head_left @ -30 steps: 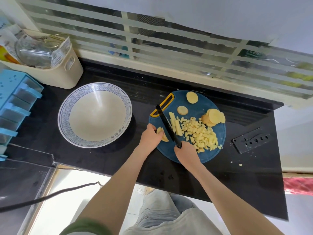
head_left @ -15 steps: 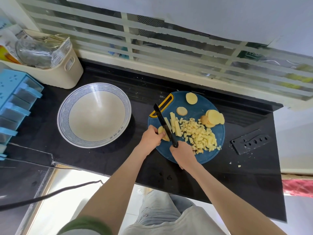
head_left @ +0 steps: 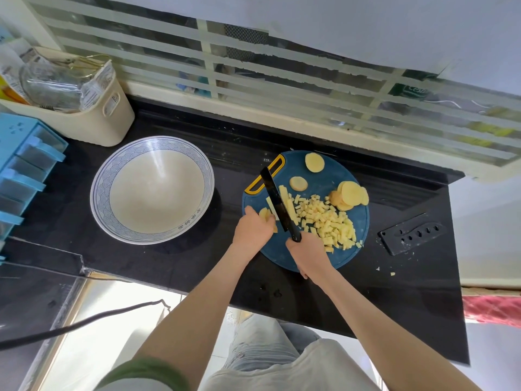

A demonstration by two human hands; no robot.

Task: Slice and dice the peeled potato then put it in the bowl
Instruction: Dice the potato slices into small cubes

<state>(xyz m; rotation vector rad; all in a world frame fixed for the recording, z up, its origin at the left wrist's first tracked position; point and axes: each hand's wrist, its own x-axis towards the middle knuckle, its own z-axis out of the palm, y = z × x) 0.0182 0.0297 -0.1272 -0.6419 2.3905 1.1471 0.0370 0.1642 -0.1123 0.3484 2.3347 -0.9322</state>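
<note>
Right hand [head_left: 308, 253] was wrapped round the handle of the knife [head_left: 277, 203]. The blade was flat, matte black and straight-edged, with its tip pointing away towards the board's yellow loop handle [head_left: 265, 176]. Left hand [head_left: 252, 231] had its fingers curled over the potato piece [head_left: 265, 214], pinning it to the board just left of the blade. I could not tell whether the edge was touching that piece.

The cutting board [head_left: 329, 179] was round, dark blue, smooth plastic. All the potato was on it:
- pale yellow strips [head_left: 289, 203], long and square-sided, lying against the blade's right side
- a loose heap of small cubes [head_left: 329, 221] to the right of the strips, spreading towards the near right rim
- a fanned stack of round slices [head_left: 351, 194] at the right edge
- two single slices, one far [head_left: 314, 162] and one mid-board [head_left: 298, 183]

The bowl [head_left: 112, 170] sat to the left of the board and apart from it. It was wide, glazed white ceramic with a blue wave-scale band round the rim and no potato in it. There were blue characters on the near inner rim, too small to read.

The tabletop [head_left: 183, 258] was glossy black stone. A black plastic sheath [head_left: 413, 234] with a row of holes lay to the right of the board, with a few potato crumbs [head_left: 377, 268] near it. A beige plastic bin [head_left: 98, 128] stood far left, with blue plastic drawers [head_left: 25, 170] beside it. A green label [head_left: 414, 90] showed behind the striped glass, its lettering cut off and unreadable.
</note>
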